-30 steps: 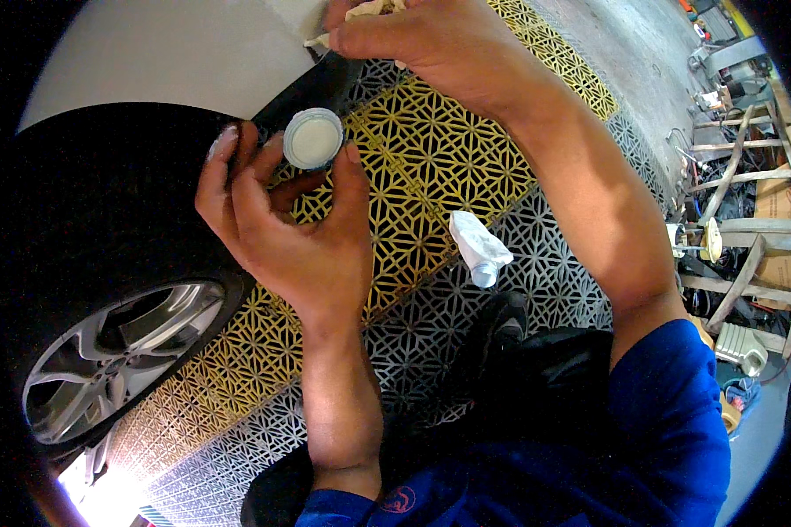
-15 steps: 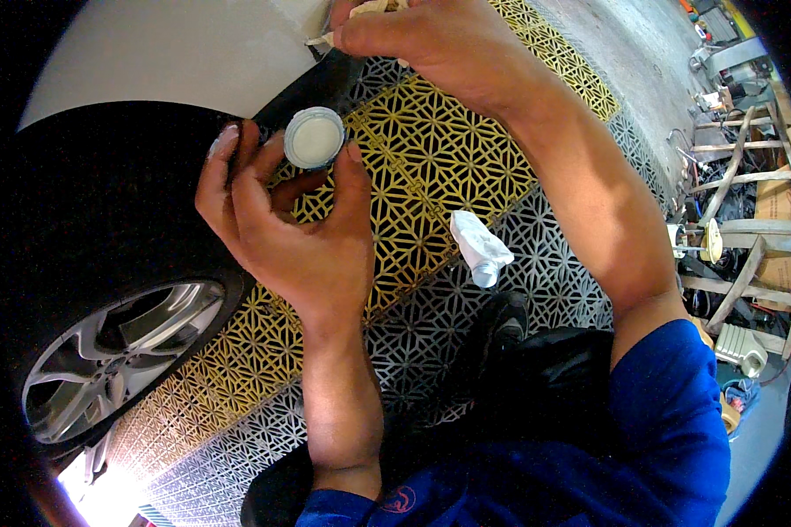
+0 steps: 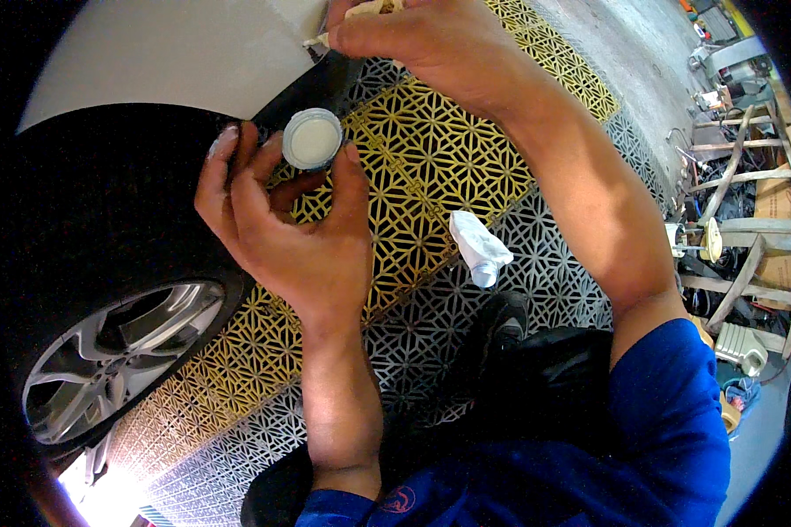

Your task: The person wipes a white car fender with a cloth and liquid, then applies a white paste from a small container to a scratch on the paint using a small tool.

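Beside the big white car body (image 3: 176, 53) and its dark wheel (image 3: 105, 351), the right hand (image 3: 422, 39) pinches a small stick against the panel edge, so dabbing looks underway. Lower down, the left hand (image 3: 299, 237) curls its fingertips around a little round pot of white paste (image 3: 312, 140). Next dab needs a careful dip. A white cloth (image 3: 479, 248) lies on the patterned floor (image 3: 431, 167).

The left hand (image 3: 294, 233) is raised palm toward the head, fingers curled and spread, thumb and forefinger pinched together at the top, its bare forearm rising straight from the lower edge. The right hand (image 3: 422, 44) reaches farther forward, knuckles up, fingers closed tight, its forearm slanting in from a blue sleeve.
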`<state>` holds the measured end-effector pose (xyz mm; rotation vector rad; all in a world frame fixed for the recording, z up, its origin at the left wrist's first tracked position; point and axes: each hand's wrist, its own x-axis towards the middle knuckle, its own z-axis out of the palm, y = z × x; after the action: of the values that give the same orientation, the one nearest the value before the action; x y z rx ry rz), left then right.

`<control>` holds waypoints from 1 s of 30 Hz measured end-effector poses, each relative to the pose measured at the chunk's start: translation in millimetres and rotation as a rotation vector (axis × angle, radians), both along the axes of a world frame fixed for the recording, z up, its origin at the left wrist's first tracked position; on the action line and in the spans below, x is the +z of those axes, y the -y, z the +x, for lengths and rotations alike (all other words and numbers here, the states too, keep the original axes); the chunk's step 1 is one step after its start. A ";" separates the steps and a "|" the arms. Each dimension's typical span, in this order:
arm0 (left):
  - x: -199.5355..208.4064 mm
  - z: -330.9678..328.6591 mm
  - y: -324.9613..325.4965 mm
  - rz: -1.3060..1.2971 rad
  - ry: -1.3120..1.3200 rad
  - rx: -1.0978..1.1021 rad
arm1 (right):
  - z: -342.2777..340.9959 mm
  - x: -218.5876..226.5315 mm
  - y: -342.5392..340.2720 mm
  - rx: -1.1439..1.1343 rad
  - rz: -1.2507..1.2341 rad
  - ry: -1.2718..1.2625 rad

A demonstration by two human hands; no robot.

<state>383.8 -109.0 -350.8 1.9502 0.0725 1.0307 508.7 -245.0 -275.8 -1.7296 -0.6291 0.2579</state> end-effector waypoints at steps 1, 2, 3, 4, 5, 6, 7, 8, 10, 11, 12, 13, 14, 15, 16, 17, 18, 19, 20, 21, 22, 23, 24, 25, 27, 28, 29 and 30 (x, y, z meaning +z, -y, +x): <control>0.0 0.2 -0.1 0.013 -0.003 0.006 | 0.8 1.5 -0.7 0.001 -0.026 -0.022; -0.1 0.4 -0.6 0.026 -0.007 0.011 | 1.7 2.4 -0.9 0.002 -0.051 -0.045; 0.0 0.6 -0.7 0.039 -0.010 0.017 | 2.9 -0.2 -0.5 0.006 -0.025 -0.014; 0.2 0.6 0.1 0.007 -0.009 0.006 | 3.4 -3.8 -0.6 0.012 0.001 0.017; 0.7 0.6 1.2 -0.026 -0.009 -0.004 | 3.2 -5.3 -0.6 0.017 0.027 0.047; 1.1 0.6 2.1 -0.058 -0.008 -0.015 | 1.8 -3.0 2.7 0.025 0.021 0.040; 0.7 0.1 1.3 -0.027 -0.015 0.001 | -3.4 5.3 4.0 0.035 0.017 0.033; 0.4 -0.7 0.2 0.005 -0.021 0.018 | -4.2 6.0 2.5 0.025 -0.003 0.025; 1.1 -0.9 0.2 0.040 -0.025 0.031 | -3.4 4.7 -2.9 -0.023 -0.064 0.015; 2.2 -0.4 1.1 0.043 -0.023 0.027 | -3.6 5.8 -5.1 -0.062 -0.104 0.012; 3.2 0.1 2.0 0.046 -0.021 0.024 | -6.3 10.9 -3.2 -0.089 -0.128 0.011; 2.0 -0.2 0.7 0.042 -0.012 0.022 | -13.0 20.0 -6.4 -0.106 -0.148 0.006; 0.5 -0.4 -0.7 0.038 -0.002 0.021 | -14.0 21.3 -6.6 -0.086 -0.144 -0.004; -0.7 -1.0 -2.4 0.034 0.007 0.020 | -14.8 22.4 -7.1 -0.065 -0.139 -0.014; 0.2 -0.4 -1.2 0.047 0.000 0.023 | -11.9 22.0 0.5 -0.019 -0.117 -0.025; 1.2 -0.1 -0.3 0.061 -0.006 0.026 | -9.8 19.9 4.1 0.000 -0.103 -0.007; 2.1 0.3 0.8 0.075 -0.013 0.029 | -7.8 17.8 7.6 0.019 -0.090 0.011; 1.9 0.1 0.6 0.071 -0.014 0.029 | -7.2 13.6 5.6 0.019 -0.082 0.055; 1.6 0.1 0.5 0.066 -0.015 0.030 | -7.1 13.1 4.8 -0.001 -0.101 0.056; 1.5 0.1 0.6 0.062 -0.017 0.029 | -8.1 14.4 3.0 -0.022 -0.121 0.056; 0.9 -0.2 0.3 0.049 -0.012 0.025 | -14.3 24.5 -2.2 -0.059 -0.167 0.011; 0.4 -0.3 0.4 0.036 -0.007 0.021 | -14.6 24.2 -5.0 -0.076 -0.180 -0.011; -0.1 -0.3 0.4 0.023 -0.002 0.016 | -14.9 23.9 -7.7 -0.093 -0.194 -0.033; 0.1 0.3 0.9 0.019 -0.003 0.018 | -11.5 17.1 -7.8 -0.094 -0.177 -0.029; -0.6 1.8 2.2 0.011 -0.004 0.022 | -9.2 14.5 -2.7 -0.075 -0.147 -0.038; -2.2 1.7 0.6 0.013 0.015 0.013 | -10.1 16.4 1.0 -0.044 -0.132 -0.056; -3.9 2.0 -1.1 0.015 0.034 0.003 | -11.6 20.2 3.2 -0.021 -0.143 -0.065; -4.9 1.9 -2.7 0.017 0.053 -0.006 | -13.1 24.3 5.7 0.000 -0.152 -0.072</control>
<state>385.7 -106.3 -355.7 1.9354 0.0286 1.0820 495.5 -250.8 -251.5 -1.8575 -0.5682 0.3748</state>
